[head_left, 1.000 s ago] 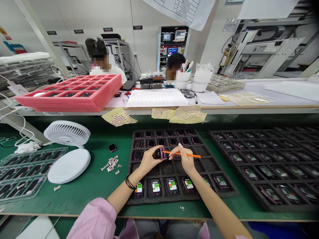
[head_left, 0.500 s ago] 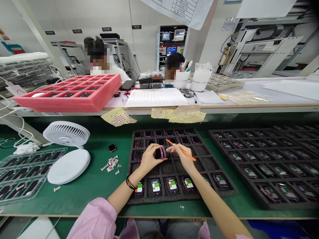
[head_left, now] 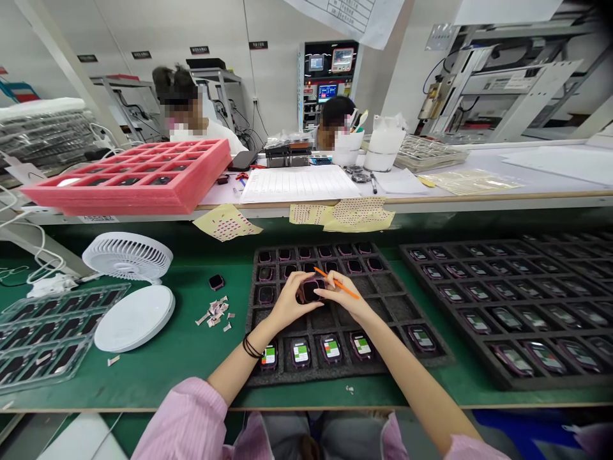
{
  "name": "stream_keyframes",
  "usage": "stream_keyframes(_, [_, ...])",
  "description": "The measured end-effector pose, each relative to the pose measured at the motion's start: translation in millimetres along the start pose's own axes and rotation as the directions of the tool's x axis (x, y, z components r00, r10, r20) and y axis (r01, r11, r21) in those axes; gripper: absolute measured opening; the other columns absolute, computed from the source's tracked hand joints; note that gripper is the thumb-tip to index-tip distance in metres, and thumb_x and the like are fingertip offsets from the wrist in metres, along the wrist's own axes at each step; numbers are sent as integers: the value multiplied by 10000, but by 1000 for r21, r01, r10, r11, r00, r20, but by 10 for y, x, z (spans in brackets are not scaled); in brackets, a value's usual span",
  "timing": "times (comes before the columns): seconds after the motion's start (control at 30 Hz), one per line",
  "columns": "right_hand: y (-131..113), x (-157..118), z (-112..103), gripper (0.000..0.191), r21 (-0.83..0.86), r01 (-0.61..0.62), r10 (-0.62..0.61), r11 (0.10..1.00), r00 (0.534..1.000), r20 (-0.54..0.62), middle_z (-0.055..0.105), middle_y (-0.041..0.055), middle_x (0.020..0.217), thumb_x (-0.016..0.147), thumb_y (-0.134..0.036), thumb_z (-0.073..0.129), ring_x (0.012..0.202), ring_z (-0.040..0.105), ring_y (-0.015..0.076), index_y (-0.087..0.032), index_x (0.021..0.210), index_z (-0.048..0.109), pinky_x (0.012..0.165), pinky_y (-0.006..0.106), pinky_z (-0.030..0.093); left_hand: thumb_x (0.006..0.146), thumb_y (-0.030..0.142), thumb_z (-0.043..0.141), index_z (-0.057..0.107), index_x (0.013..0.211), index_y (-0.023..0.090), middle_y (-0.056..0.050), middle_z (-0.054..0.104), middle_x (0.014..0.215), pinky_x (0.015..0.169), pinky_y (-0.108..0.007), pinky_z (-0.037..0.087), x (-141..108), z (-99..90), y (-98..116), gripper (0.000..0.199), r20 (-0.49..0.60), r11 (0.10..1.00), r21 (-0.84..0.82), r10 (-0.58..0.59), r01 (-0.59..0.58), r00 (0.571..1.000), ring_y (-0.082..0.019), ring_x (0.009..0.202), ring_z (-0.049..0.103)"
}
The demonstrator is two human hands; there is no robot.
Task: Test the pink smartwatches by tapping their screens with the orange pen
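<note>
A dark smartwatch body with a purple frame (head_left: 311, 291) sits between my hands, above the middle of a black foam tray (head_left: 383, 306). My left hand (head_left: 290, 301) grips its left side. My right hand (head_left: 341, 295) presses its fingertips against the right side and also holds a thin orange stick (head_left: 345, 285) slanting across the fingers. Several watches with green-and-white screens (head_left: 300, 352) lie in the row nearest me. Darker watches (head_left: 286, 254) fill the far rows. My palms hide the pockets directly below.
A second foam tray of watches (head_left: 517, 287) lies to the right. On the left are a white fan (head_left: 127, 257), loose paper scraps (head_left: 215, 312), a single watch (head_left: 216, 282) and a clear plastic tray (head_left: 52, 332). A pink foam tray (head_left: 129, 191) stands on the shelf behind.
The watch has turned so its dark face shows between my hands. The orange stick has swung and now slants across my right fingers. The whole view has shifted slightly upward.
</note>
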State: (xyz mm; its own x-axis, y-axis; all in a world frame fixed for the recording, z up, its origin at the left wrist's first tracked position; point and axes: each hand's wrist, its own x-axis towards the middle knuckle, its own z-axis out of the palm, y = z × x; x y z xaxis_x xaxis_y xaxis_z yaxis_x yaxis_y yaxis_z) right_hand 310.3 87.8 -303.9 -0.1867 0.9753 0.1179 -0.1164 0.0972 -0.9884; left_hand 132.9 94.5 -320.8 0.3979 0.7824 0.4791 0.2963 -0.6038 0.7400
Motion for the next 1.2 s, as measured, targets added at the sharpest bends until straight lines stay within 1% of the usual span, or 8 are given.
stream_keyframes(0.27, [-54, -60, -61, 529, 8, -28, 28, 1000, 998, -48, 413, -73, 588, 602, -469, 806, 531, 486, 94, -215, 598, 342, 554, 253, 493, 736, 356, 747, 585, 1158, 201, -102, 553, 1108, 605, -261, 559, 8, -24, 30, 478, -21, 996, -91, -3, 1, 1000, -180, 895, 601])
stream_keyframes(0.4, [-70, -140, -470, 536, -77, 32, -47, 997, 978, -203, 437, -56, 590, 637, -541, 754, 569, 546, 134, -225, 597, 324, 592, 298, 510, 719, 362, 758, 596, 1136, 187, -74, 581, 1011, 587, -248, 553, 105, 63, 125, 480, -4, 997, -78, -16, 16, 1000, -154, 795, 609])
stream_keyframes(0.5, [-75, -221, -962, 512, -413, 49, -217, 910, 903, -370, 458, -37, 574, 678, -618, 670, 540, 510, 146, -237, 598, 337, 559, 290, 448, 692, 280, 782, 602, 1119, 180, -75, 589, 1032, 649, -273, 558, 282, 271, 187, 475, 121, 999, -36, 16, -12, 992, -159, 806, 612])
stream_keyframes(0.63, [-73, -288, -1420, 492, -701, -34, -367, 713, 833, -414, 417, -44, 531, 685, -648, 615, 484, 401, 131, -248, 590, 345, 545, 295, 366, 658, 160, 787, 600, 1128, 160, -94, 601, 1086, 791, -334, 546, 588, 738, 209, 506, 216, 998, 58, 3, -16, 976, -204, 924, 617])
stream_keyframes(0.87, [-3, -212, -1466, 470, -747, -9, -363, 665, 870, -334, 481, -18, 558, 685, -671, 563, 519, 470, 160, -250, 587, 379, 567, 303, 386, 658, 188, 792, 623, 1079, 146, -110, 636, 1041, 894, -434, 479, 850, 1299, 162, 455, 206, 978, 207, -64, 20, 976, -276, 1006, 605])
stream_keyframes(1.0, [-53, -237, -1400, 449, -759, -7, -383, 652, 860, -337, 518, 8, 593, 715, -646, 567, 544, 512, 183, -255, 612, 370, 591, 323, 408, 715, 329, 759, 616, 1084, 145, -166, 582, 1176, 981, -542, 381, 773, 1198, 191, 437, 203, 951, 308, -56, -9, 978, -360, 1184, 490])
stream_keyframes(1.1, [-164, -355, -1204, 387, -753, 18, -400, 658, 855, -329, 581, 38, 682, 817, -592, 496, 630, 579, 202, -245, 669, 408, 642, 324, 435, 739, 348, 733, 596, 1117, 153, -162, 576, 1202, 952, -495, 421, 639, 897, 275, 447, 239, 934, 355, -51, -39, 970, -340, 1155, 520])
stream_keyframes(1.2, [-279, -550, -782, 338, -613, 94, -266, 784, 944, -196, 647, 52, 780, 928, -502, 371, 668, 637, 188, -220, 802, 509, 633, 298, 468, 789, 302, 673, 642, 961, 171, -112, 655, 1027, 862, -396, 477, 399, 429, 408, 218, 335, 901, 428, -84, -72, 938, -286, 994, 614])
